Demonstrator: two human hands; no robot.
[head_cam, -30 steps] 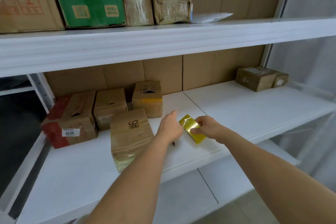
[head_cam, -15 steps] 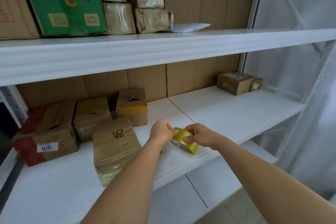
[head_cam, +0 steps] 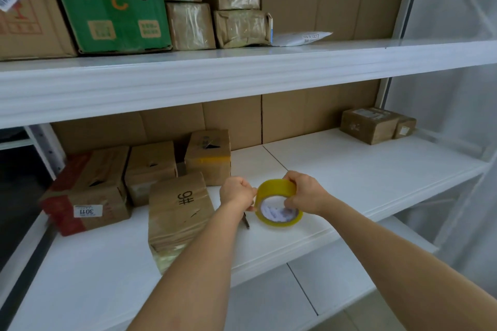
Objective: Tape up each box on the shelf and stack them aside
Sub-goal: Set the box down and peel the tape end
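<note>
A yellow tape roll [head_cam: 277, 191] is held just above the white middle shelf [head_cam: 349, 177]. My right hand [head_cam: 305, 192] grips its right side, fingers curled over the rim. My left hand [head_cam: 236, 192] pinches at the roll's left edge with curled fingers. Left of the hands lies a brown box marked "#6" [head_cam: 178, 209]. Behind it stand a box with a red side and a "3011" label [head_cam: 88, 196], a plain box [head_cam: 150, 169] and a box with yellow tape [head_cam: 208, 156].
Two small taped boxes [head_cam: 373, 123] sit at the far right of the middle shelf. A dark thin object [head_cam: 246, 222] lies under my left wrist. The upper shelf [head_cam: 242, 67] carries a green carton [head_cam: 107, 2] and wrapped parcels. A lower shelf shows below.
Both hands lifted the tape roll off the shelf and turned it, so its open core now faces me. The view shifted up and closer.
</note>
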